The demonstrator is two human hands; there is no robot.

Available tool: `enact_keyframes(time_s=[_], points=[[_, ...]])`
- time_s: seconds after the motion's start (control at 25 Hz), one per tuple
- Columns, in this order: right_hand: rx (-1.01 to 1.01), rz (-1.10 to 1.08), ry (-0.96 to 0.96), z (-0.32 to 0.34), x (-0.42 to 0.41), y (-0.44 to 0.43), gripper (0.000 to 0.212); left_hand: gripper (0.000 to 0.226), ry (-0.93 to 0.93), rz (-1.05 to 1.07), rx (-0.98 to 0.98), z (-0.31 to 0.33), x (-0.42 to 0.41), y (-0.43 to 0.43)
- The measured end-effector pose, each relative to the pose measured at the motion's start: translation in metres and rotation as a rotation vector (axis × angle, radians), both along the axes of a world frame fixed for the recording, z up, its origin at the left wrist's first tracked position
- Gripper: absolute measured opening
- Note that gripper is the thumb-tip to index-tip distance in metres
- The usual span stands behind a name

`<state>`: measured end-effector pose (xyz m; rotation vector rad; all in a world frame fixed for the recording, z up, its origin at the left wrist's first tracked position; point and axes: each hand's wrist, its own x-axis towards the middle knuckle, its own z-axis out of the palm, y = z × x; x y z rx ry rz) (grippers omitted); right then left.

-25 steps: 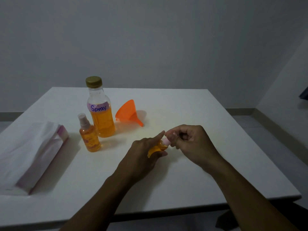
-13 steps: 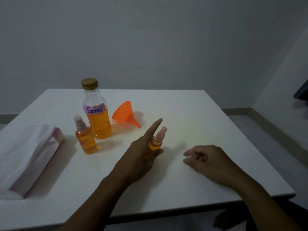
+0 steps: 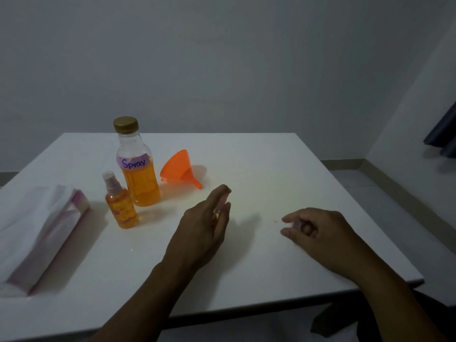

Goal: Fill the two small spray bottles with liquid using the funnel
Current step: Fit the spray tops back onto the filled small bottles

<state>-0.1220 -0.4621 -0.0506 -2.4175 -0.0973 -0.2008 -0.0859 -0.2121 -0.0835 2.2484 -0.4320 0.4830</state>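
Observation:
My left hand [image 3: 202,225] is closed round a small spray bottle [image 3: 216,215] of orange liquid. The hand hides nearly all of it; only a glint shows between the fingers. My right hand [image 3: 318,230] rests on the table to the right, its fingers curled on a small pale piece that looks like the bottle's clear cap [image 3: 296,223]. A second small spray bottle [image 3: 121,208], capped and full of orange liquid, stands at the left. Behind it stands the large bottle [image 3: 138,169] labelled "Spray" with a gold lid. The orange funnel [image 3: 179,169] lies on its side beside that.
A white tissue pack [image 3: 42,233] with pink trim lies at the left of the white table [image 3: 259,169]. A tiny orange drop [image 3: 275,220] sits between my hands. The table's front edge runs close to my forearms, with floor and wall to the right.
My hands were together at the small bottle's top. The right hand has drawn away to the right and settled on the table, while the left hand has turned and now covers the bottle.

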Motion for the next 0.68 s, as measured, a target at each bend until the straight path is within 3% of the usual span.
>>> enact_keyframes(time_s=[0.24, 0.4, 0.48, 0.68], points=[[0.022, -0.004, -0.025, -0.001, 0.002, 0.000, 0.024, 0.020, -0.014, 0.054, 0.000, -0.004, 0.005, -0.003], [0.038, 0.016, -0.054, 0.001, 0.002, 0.008, 0.023, 0.035, 0.058, 0.095, -0.008, 0.002, 0.002, -0.005], [0.102, 0.026, -0.105, 0.004, 0.005, 0.018, 0.022, 0.046, 0.133, 0.077, -0.014, 0.006, -0.001, -0.004], [0.442, 0.024, -0.151, 0.012, 0.018, 0.049, 0.029, 0.029, 0.233, -0.174, 0.000, 0.009, -0.012, 0.004]])
